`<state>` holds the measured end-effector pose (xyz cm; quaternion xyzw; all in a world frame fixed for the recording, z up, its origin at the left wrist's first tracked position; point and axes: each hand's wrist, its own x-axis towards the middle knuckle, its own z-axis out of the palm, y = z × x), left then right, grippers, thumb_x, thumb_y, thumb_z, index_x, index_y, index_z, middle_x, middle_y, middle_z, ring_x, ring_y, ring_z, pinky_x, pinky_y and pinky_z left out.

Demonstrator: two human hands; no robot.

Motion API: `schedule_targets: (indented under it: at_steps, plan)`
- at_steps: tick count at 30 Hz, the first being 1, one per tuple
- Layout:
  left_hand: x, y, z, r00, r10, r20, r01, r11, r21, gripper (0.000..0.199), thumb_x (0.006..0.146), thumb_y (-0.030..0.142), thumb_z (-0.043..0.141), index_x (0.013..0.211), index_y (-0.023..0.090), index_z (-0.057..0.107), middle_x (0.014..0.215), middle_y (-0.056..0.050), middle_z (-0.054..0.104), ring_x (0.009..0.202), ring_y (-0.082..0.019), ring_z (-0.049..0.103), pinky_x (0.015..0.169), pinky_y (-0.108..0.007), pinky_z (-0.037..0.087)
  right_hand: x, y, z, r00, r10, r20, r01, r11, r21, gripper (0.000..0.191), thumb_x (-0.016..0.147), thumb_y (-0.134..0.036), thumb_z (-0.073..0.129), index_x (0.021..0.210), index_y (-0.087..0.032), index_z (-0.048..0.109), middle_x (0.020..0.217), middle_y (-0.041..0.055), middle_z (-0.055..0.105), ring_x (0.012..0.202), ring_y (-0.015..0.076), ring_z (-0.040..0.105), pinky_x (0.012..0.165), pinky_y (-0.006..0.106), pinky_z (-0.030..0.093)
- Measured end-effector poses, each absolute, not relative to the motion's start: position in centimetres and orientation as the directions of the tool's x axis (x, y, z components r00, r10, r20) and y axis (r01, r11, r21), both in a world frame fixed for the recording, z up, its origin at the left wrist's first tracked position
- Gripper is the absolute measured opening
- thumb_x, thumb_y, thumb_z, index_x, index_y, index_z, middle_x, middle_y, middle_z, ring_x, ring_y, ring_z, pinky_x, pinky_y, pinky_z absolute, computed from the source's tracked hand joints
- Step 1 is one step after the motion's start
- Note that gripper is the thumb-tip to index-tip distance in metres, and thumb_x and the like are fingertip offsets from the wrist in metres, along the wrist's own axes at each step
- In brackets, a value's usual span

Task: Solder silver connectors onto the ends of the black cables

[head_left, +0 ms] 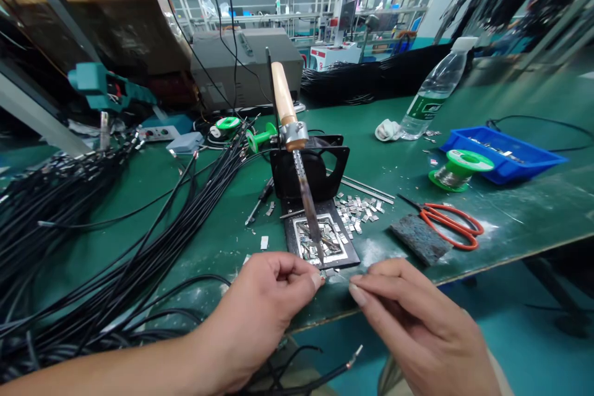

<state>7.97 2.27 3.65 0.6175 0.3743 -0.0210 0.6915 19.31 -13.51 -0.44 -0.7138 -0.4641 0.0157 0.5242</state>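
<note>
My left hand (273,288) is closed in a pinch just below the soldering iron's tip. A tiny reddish bit shows at its fingertips; what it belongs to is hidden. To the right, my right hand (413,322) pinches a thin strand that looks like solder wire (342,276), pointing toward the tip. The soldering iron (306,198), with a wooden handle, is clamped tip-down in front of a black fan frame (331,164). Under its tip lies a dark plate (351,255) with a white-rimmed square full of small metal pieces. More metal tabs (359,210) are scattered beside it.
Black cables (185,223) cover the bench's left side, some hanging near my lap. On the right are orange-handled scissors (452,223), a dark abrasive block (420,240), a green solder spool (459,170), a blue tray (524,164) and a water bottle (434,93). A screwdriver (258,201) lies left of the fan.
</note>
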Motion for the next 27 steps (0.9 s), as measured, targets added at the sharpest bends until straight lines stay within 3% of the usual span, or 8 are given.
schedule_targets:
  at_steps: [3,8,27]
  plan:
    - [8.0,2.4,3.7,0.71,0.418,-0.567,0.504,0.26,0.823,0.039,0.077,0.05,0.071,0.084,0.013,0.065,0.055,0.01,0.032,0.047,-0.004,0.018,0.043,-0.019,0.013,19.3,-13.2,-0.5,0.567,0.683,0.46,0.638,-0.011,-0.77,0.007,0.091,-0.016,0.069,0.091,-0.023,0.071,0.091,0.0001,0.063,0.072,0.0045,0.063,0.064,0.009,0.052]
    - [7.9,2.5,3.8,0.709,0.395,-0.585,0.508,0.289,0.811,0.041,0.077,0.053,0.072,0.087,0.014,0.063,0.052,0.012,0.027,0.046,-0.004,0.016,0.043,-0.019,0.011,19.5,-12.7,-0.9,0.533,0.668,0.519,0.661,0.054,-0.749,0.008,0.09,-0.014,0.069,0.091,-0.021,0.072,0.101,0.0021,0.071,0.093,0.0089,0.071,0.085,0.012,0.058]
    - [7.8,2.5,4.1,0.719,0.381,-0.581,0.477,0.338,0.811,0.045,0.074,0.048,0.081,0.093,0.01,0.068,0.053,0.011,0.031,0.048,-0.003,0.018,0.043,-0.018,0.009,19.8,-12.4,-0.8,0.436,0.707,0.557,0.697,0.127,-0.706,0.011,0.089,-0.008,0.066,0.09,-0.019,0.069,0.102,0.0005,0.075,0.097,0.0061,0.073,0.091,0.008,0.057]
